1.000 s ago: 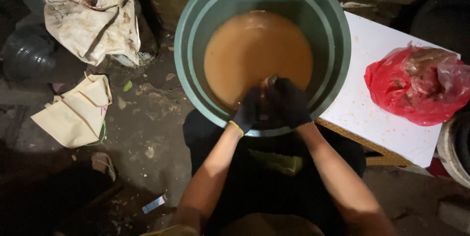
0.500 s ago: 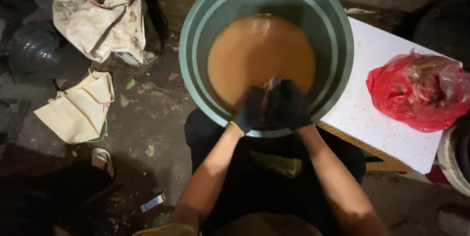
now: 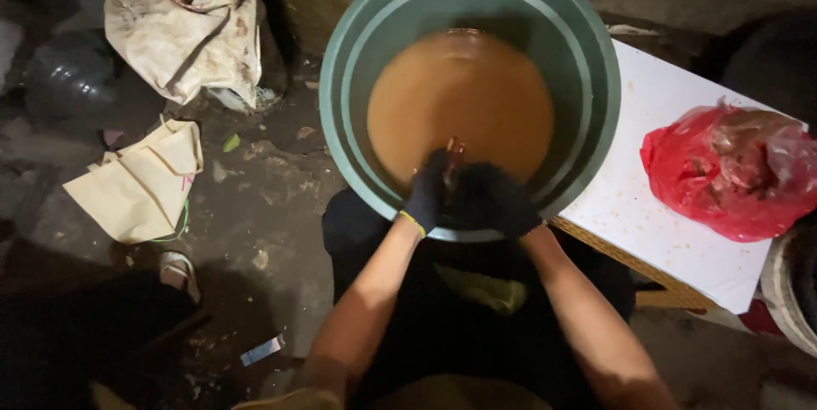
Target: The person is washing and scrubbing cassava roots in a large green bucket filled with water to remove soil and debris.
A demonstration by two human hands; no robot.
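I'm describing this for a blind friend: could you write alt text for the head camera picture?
Two hands in dark gloves, left hand and right hand, meet over something small and brownish at the near edge of a green basin of murky brown water. A red plastic bag lies on a white board to the right; a cream bag lies on the dirt floor.

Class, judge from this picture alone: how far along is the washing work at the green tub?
Done: the green tub holds murky brown water. In hand: the gloved left hand and right hand press together at the near rim around a small brownish item, too hidden to identify. Left: the red plastic bag on the white board lies full and untouched.
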